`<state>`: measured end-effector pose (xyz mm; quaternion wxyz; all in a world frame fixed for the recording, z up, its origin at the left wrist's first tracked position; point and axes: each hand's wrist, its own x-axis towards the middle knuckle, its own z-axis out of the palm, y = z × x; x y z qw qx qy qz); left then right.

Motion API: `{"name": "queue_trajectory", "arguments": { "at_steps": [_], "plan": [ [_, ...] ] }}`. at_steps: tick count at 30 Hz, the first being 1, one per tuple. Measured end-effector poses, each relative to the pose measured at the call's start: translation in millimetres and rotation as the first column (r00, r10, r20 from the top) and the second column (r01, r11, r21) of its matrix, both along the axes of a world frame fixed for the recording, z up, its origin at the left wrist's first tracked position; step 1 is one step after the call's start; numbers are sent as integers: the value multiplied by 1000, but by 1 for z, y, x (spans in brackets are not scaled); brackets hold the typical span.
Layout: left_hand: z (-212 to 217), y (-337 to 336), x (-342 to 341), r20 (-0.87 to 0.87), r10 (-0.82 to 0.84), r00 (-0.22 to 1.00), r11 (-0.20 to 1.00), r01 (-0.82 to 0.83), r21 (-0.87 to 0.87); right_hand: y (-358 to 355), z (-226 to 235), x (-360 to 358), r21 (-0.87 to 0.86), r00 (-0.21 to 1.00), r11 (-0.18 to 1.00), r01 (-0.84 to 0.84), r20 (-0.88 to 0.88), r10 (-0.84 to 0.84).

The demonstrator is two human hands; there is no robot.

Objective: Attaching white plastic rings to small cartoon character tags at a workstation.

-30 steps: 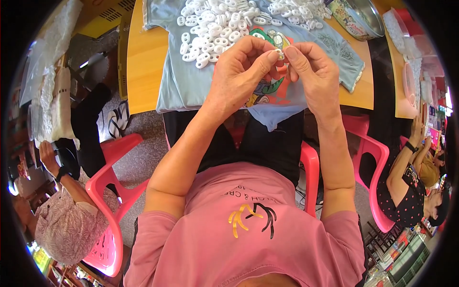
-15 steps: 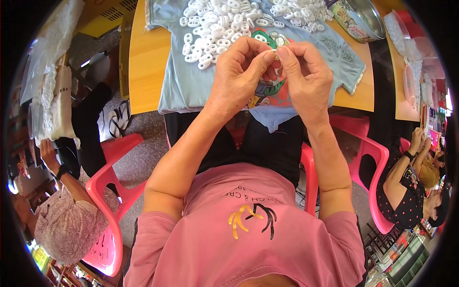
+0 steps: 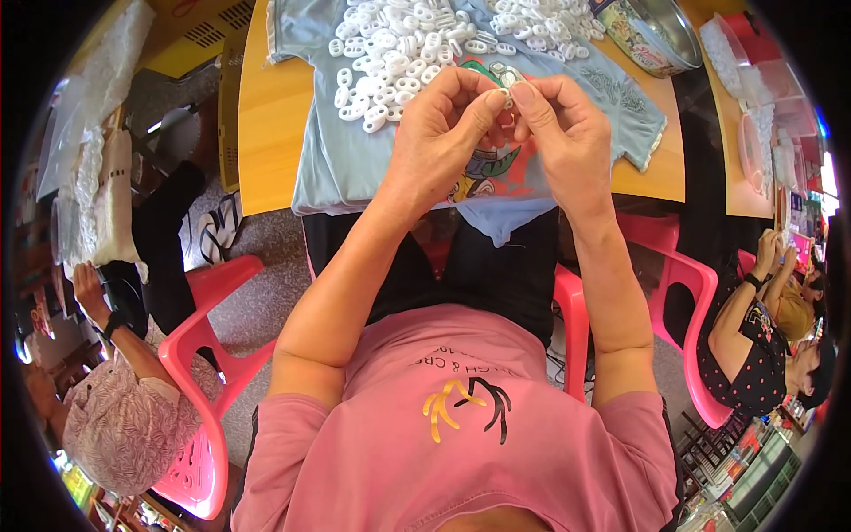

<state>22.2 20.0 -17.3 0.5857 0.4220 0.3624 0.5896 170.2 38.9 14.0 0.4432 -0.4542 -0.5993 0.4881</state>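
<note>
Over the table my left hand (image 3: 439, 133) and my right hand (image 3: 567, 133) meet, thumbs and forefingers pinched together. Between their tips is a small whitish piece (image 3: 507, 96), mostly hidden by the fingers, so its full shape does not show. Beneath the hands a light blue printed T-shirt (image 3: 332, 173) is spread over the table. Just beyond my left hand, a heap of white two-holed plastic pieces (image 3: 390, 66) lies on it, with a second heap (image 3: 541, 22) farther right. To the right of my right hand, small thin metal parts (image 3: 616, 87) lie scattered on the shirt.
A round printed tin (image 3: 640, 40) stands at the table's far right. The wooden table (image 3: 266, 133) shows beside the shirt. Pink chairs (image 3: 213, 337) flank me. One person (image 3: 133, 399) sits at left, others (image 3: 753, 355) at right, near another table with clear plastic containers.
The view has shifted slightly, so the table and heaps sit a little farther left. Both hands keep their pinch at nearly the same place, with the whitish piece slightly turned between the fingertips.
</note>
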Motion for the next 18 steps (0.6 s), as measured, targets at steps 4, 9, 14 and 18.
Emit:
{"name": "queue_trajectory", "arguments": {
  "at_steps": [4, 9, 14, 18],
  "plan": [
    [4, -2, 1, -2, -24, 1000, 1000, 24, 9, 1, -2, 2, -23, 999, 1000, -4, -42, 3],
    [5, -3, 0, -42, -52, 998, 999, 53, 7, -1, -3, 5, -1, 999, 1000, -10, -47, 10],
    [5, -4, 1, -105, -65, 992, 998, 66, 5, 4, 3, 13, 133, 990, 989, -67, 135, 49],
    [4, -5, 1, -114, -57, 992, 998, 60, 19, 17, 11, 20, 536, 853, 775, -335, 523, 7]
  ]
}}
